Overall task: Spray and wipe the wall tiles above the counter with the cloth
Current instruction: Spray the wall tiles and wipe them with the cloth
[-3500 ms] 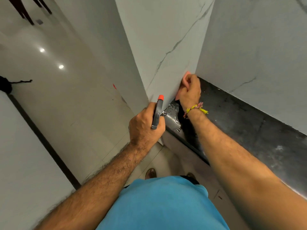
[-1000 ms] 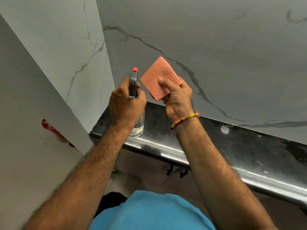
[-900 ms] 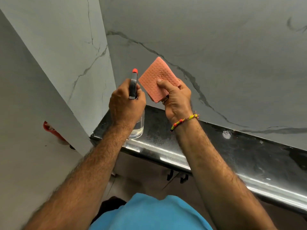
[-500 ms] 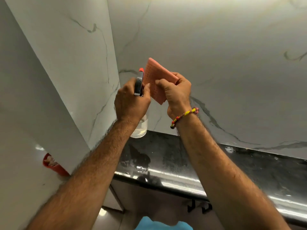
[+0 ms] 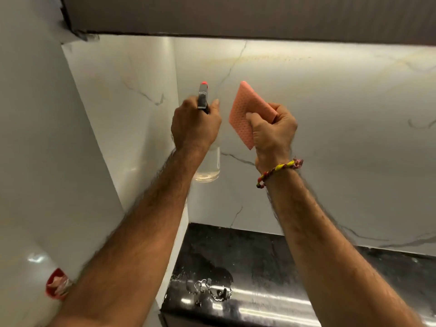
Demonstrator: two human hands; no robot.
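My left hand (image 5: 194, 125) grips a clear spray bottle (image 5: 208, 167) with a grey trigger head and an orange nozzle tip (image 5: 204, 84), which points at the white marble-look wall tiles (image 5: 330, 128). My right hand (image 5: 273, 131) holds a folded pink cloth (image 5: 245, 112) upright just to the right of the bottle, a little short of the tiles. Both hands are raised high, close under the dark upper cabinet (image 5: 236, 17). The black counter (image 5: 254, 263) lies below.
A tiled side wall (image 5: 122, 114) meets the back tiles at the corner on the left. Water drops glisten on the counter's front left edge (image 5: 207, 289). A red container (image 5: 56, 283) sits low at the left, beyond the side panel.
Both hands have risen up the wall from counter height to just below the upper cabinet, and have spread apart. My view tilted upward, bringing the cabinet into sight.
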